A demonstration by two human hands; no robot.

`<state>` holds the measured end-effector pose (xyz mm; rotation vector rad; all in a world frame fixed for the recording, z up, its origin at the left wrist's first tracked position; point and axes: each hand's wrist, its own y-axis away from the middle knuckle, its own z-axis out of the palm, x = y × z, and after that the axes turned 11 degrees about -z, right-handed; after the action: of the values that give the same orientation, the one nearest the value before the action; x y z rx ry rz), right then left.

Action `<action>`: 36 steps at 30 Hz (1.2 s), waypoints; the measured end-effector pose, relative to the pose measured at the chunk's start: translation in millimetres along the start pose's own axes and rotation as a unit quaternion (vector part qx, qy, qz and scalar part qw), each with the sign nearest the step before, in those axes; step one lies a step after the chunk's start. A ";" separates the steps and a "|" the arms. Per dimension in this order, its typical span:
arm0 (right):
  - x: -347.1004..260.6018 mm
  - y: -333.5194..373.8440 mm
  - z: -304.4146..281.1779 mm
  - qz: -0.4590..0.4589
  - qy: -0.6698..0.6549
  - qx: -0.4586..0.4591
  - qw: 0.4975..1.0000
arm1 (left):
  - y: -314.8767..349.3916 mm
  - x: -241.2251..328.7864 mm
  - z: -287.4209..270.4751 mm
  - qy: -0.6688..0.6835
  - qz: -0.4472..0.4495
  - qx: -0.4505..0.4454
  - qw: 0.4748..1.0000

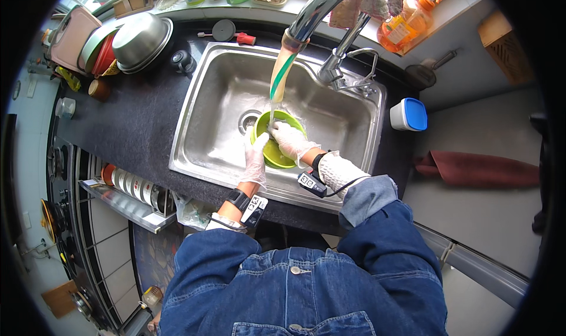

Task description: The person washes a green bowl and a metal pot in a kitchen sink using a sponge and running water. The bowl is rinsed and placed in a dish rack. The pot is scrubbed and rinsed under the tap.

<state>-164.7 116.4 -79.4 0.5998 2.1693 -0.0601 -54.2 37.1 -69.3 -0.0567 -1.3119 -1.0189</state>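
A lime-green bowl (275, 156) rests low in the stainless steel sink (330, 120), just right of the drain (250, 122). My left hand (254, 162), in a thin clear glove, grips the bowl's left rim. Inside the bowl is my gloved right hand (290, 141), its fingers curled together under the running water. What they hold, if anything, is hidden. The water comes from a tan hose with a green stripe (284, 73), fitted to the chrome faucet (315, 8) above.
Stacked metal bowls (140, 41) stand on the dark counter at left, near a black lidded item (183, 61). A blue-lidded container (408, 115) sits right of the sink. On the sill is an orange pump bottle (407, 24). An open drawer of dishes (132, 185) juts out lower left.
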 end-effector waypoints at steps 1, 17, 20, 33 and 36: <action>4.3 2.5 -1.8 -0.008 0.025 -0.078 0.997 | 0.2 4.4 -0.5 -0.002 -0.005 -0.009 1.000; 38.4 26.8 -29.3 -0.218 0.223 -0.177 0.933 | -11.1 -1.1 -12.7 -0.048 0.023 0.038 0.998; 46.6 -4.8 -21.7 -0.230 0.191 0.036 0.954 | -6.7 0.8 -6.8 -0.090 -0.004 -0.034 0.995; -6.3 5.4 5.4 0.005 -0.342 -0.178 0.923 | -6.4 -7.4 -0.3 -0.042 -0.015 0.023 0.999; -1.6 -6.5 4.0 -0.039 -0.427 -0.043 0.903 | -8.0 -15.9 1.7 0.039 -0.059 -0.024 0.997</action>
<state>-163.7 109.0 -81.7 0.3348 1.3274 -0.2259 -59.2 42.6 -85.6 0.0253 -1.2306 -1.1429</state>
